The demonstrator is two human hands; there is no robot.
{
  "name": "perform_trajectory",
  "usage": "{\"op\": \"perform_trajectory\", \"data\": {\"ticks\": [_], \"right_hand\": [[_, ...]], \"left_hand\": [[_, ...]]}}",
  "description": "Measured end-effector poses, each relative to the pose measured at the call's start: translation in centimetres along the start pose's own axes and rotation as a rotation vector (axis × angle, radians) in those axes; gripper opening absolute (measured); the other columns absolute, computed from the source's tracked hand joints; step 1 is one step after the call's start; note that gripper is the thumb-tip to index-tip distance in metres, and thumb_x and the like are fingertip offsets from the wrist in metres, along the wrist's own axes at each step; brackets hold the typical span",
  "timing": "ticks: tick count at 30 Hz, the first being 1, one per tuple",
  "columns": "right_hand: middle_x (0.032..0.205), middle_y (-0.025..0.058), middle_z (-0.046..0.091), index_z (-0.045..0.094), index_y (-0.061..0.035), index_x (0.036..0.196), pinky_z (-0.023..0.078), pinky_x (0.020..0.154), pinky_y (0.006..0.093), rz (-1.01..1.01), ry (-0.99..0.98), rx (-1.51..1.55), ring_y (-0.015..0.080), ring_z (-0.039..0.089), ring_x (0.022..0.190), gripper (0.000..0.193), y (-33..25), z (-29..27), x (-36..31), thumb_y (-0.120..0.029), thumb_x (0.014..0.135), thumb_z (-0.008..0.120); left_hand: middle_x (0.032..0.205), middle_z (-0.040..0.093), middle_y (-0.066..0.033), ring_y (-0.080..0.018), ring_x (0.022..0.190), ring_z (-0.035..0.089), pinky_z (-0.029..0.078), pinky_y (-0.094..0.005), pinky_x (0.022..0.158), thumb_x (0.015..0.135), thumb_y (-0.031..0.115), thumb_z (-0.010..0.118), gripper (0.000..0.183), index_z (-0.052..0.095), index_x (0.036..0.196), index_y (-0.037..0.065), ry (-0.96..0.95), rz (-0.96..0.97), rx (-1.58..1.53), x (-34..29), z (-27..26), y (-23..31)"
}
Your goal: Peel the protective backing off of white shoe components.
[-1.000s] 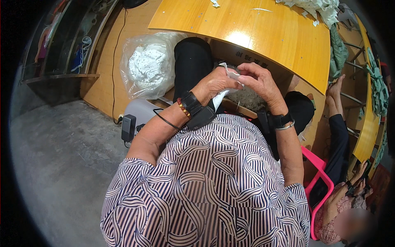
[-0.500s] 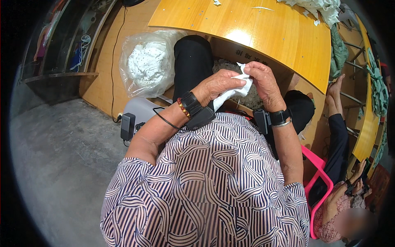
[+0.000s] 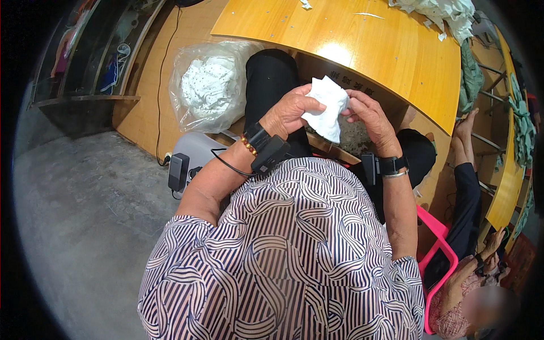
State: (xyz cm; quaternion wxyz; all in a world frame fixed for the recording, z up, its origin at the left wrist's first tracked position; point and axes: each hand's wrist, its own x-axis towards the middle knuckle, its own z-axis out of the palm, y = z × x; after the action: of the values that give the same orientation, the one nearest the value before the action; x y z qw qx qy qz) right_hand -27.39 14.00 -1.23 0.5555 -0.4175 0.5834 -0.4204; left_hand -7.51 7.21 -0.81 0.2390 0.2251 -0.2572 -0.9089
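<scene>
A piece of white cloth [image 3: 327,109] is held up between my hands, in front of the table's near edge. My left hand [image 3: 293,109] pinches its left side, with the thumb lying over the front. At its right edge my right hand [image 3: 368,113] grips with closed fingers. The cloth hangs spread out, its lower corner pointing down. Beneath it, partly hidden by the cloth and my hands, a heap of greyish scraps [image 3: 355,137] lies in an open space under the tabletop.
A clear plastic bag [image 3: 182,107] full of speckled white cloth pieces stands left of my knee. Ahead is a yellow wooden table [image 3: 340,34] with a white cloth pile [image 3: 447,14] at its far right. Another person [image 3: 464,289] sits at right, beside a pink chair [image 3: 439,249].
The cloth, bunched and narrow before, is now opened out flat and faces up more. My right hand has moved slightly down and right, from its top to its right edge.
</scene>
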Motion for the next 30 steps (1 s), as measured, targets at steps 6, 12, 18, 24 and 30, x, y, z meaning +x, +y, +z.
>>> {"op": "perform_trajectory", "data": {"ticks": [6, 12, 18, 24, 30], "right_hand": [[0.082, 0.0012, 0.06, 0.06, -0.0032, 0.093, 0.042, 0.07, 0.0227, 0.014, -0.142, 0.319, 0.0086, 0.053, 0.075, 0.027, -0.7, 0.8, 0.7, -0.027, 0.079, 0.062], [0.083, 0.0018, 0.061, 0.059, -0.0032, 0.088, 0.043, 0.072, 0.0236, 0.003, -0.086, 0.575, 0.0096, 0.055, 0.076, 0.016, -1.3, -0.2, 1.2, -0.014, 0.078, 0.065], [0.086, 0.0024, 0.062, 0.059, -0.0029, 0.091, 0.044, 0.073, 0.0237, 0.004, -0.085, 0.526, 0.0103, 0.056, 0.078, 0.018, -2.4, 0.1, 1.5, -0.013, 0.078, 0.064], [0.082, -0.0007, 0.06, 0.059, -0.0042, 0.092, 0.042, 0.072, 0.0227, -0.012, -0.224, 0.325, 0.0084, 0.055, 0.075, 0.016, -4.8, 2.8, 1.9, -0.011, 0.078, 0.062], [0.079, 0.0005, 0.059, 0.057, -0.0031, 0.097, 0.043, 0.069, 0.0214, -0.057, -0.182, 0.31, 0.0082, 0.055, 0.071, 0.021, -7.7, 4.6, 2.7, -0.009, 0.078, 0.062]], "left_hand": [[0.107, 0.057, -0.0143, -0.0251, 0.095, 0.059, 0.049, -0.0367, 0.081, 0.083, 0.012, 0.054, 0.034, 0.048, 0.113, -0.003, 0.052, 0.002, -0.103, 0.4, -0.2, -0.3], [0.109, 0.056, -0.0161, -0.0284, 0.094, 0.059, 0.053, -0.042, 0.069, 0.089, 0.029, 0.047, 0.04, 0.049, 0.115, -0.001, -0.052, -0.072, -0.215, 0.2, -3.3, -0.1], [0.098, 0.06, -0.0133, -0.0254, 0.083, 0.063, 0.052, -0.0399, 0.072, 0.086, 0.024, 0.054, 0.034, 0.051, 0.111, 0.001, -0.019, 0.054, -0.214, -0.9, -1.9, -0.2], [0.106, 0.059, -0.0077, -0.0201, 0.096, 0.057, 0.044, -0.0348, 0.087, 0.076, 0.009, 0.062, 0.041, 0.05, 0.114, 0.002, 0.003, -0.044, -0.294, -0.9, -1.9, -2.2], [0.1, 0.06, -0.009, -0.0217, 0.092, 0.059, 0.047, -0.038, 0.084, 0.072, 0.004, 0.066, 0.035, 0.054, 0.105, 0.003, 0.135, 0.34, -0.336, -2.5, -1.7, 3.3]]}}
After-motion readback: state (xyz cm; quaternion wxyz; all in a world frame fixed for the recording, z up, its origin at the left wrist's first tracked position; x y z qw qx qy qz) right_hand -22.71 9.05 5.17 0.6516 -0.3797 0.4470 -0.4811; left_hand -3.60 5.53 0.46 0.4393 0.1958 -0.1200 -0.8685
